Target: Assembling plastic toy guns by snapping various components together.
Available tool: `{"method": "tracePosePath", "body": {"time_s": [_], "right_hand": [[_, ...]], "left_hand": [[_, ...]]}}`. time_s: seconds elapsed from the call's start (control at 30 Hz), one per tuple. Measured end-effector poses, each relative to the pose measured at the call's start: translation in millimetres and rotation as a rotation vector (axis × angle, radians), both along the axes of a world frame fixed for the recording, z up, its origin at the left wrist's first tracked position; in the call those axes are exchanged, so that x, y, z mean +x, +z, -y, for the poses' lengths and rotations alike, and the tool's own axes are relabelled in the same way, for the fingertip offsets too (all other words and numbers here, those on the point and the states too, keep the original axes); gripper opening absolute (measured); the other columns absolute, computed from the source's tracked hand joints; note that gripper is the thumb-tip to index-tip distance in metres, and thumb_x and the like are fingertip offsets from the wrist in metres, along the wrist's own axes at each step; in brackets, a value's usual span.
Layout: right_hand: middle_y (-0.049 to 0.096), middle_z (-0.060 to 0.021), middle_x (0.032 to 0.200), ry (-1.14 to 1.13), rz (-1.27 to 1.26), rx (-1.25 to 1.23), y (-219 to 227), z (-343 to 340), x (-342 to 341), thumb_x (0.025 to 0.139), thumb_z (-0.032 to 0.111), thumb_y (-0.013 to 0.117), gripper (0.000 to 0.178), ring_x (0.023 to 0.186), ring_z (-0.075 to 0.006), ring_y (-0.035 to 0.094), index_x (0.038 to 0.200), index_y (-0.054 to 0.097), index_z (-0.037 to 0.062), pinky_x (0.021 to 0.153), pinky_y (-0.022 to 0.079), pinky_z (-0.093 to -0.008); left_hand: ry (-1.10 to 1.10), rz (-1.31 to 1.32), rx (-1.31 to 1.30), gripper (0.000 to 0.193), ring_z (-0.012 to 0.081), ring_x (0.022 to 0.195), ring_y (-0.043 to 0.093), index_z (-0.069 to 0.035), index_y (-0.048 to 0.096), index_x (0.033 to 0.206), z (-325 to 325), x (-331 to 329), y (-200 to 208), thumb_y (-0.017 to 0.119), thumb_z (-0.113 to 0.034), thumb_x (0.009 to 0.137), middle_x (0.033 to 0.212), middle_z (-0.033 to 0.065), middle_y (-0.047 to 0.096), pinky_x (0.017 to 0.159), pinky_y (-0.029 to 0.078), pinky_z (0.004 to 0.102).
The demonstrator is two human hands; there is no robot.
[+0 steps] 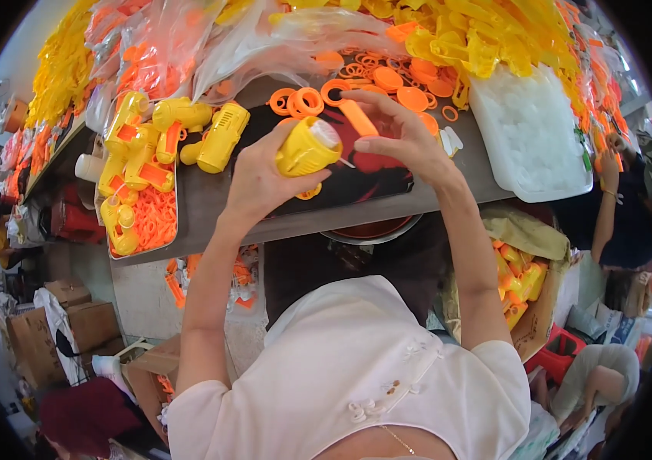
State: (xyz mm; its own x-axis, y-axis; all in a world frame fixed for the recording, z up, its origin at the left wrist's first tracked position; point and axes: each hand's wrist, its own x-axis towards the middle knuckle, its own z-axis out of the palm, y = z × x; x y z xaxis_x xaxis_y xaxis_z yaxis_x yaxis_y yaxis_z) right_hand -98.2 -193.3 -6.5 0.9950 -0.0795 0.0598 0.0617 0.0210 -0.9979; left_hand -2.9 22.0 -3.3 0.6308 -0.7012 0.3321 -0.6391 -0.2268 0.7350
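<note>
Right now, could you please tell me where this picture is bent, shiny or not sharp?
Head view: the fisheye leaves dark rounded corners and warps things near the rim; pale glare streaks the clear plastic bags; contents of the white tub look washed out; the yellow housing in the left hand and orange piece in the right hand are clearer; the cardboard boxes look softer.

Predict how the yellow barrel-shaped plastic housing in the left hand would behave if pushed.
The yellow barrel-shaped plastic housing is probably stiff, showing no dents in the left hand. Its rounded side suggests it might roll.
</note>
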Motion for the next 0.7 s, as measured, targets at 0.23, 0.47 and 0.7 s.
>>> {"method": "tracePosePath", "body": {"time_s": [0.23,0.47,0.7], "right_hand": [[0.054,-0.0011,0.107,-0.054,0.129,-0.460,-1.9,11.8,-16.7,0.086,0.020,0.068,0.055,0.094,-0.0118,0.050,0.137,0.050,0.0122,0.085,0.043,-0.0279],[0.061,-0.0025,0.118,0.112,-0.079,-0.163,6.9,32.6,-10.2,0.092,0.025,0.063,0.049,0.099,-0.0085,0.054,0.137,0.050,0.0105,0.087,0.045,-0.0243],[0.066,-0.0039,0.107,0.020,-0.119,-0.309,10.0,31.0,0.2,0.087,0.030,0.069,0.049,0.094,-0.0089,0.058,0.129,0.058,0.0052,0.084,0.047,-0.0246]], "left_hand": [[-0.101,0.123,0.054,0.067,0.0307,0.082,0.068,-0.003,0.060,0.116,39.8,-1.9,-7.4,0.084,-0.033,0.062,0.094,0.0150,0.068,0.073,0.053,0.0363],[-0.164,0.120,0.091,0.063,0.0293,0.082,0.068,-0.005,0.060,0.115,44.1,4.9,-5.2,0.083,-0.033,0.063,0.093,0.0129,0.068,0.073,0.053,0.0360],[-0.150,0.119,0.090,0.064,0.0293,0.081,0.068,-0.006,0.060,0.116,47.6,5.6,-5.4,0.082,-0.034,0.064,0.093,0.0126,0.068,0.072,0.053,0.0355]]}}
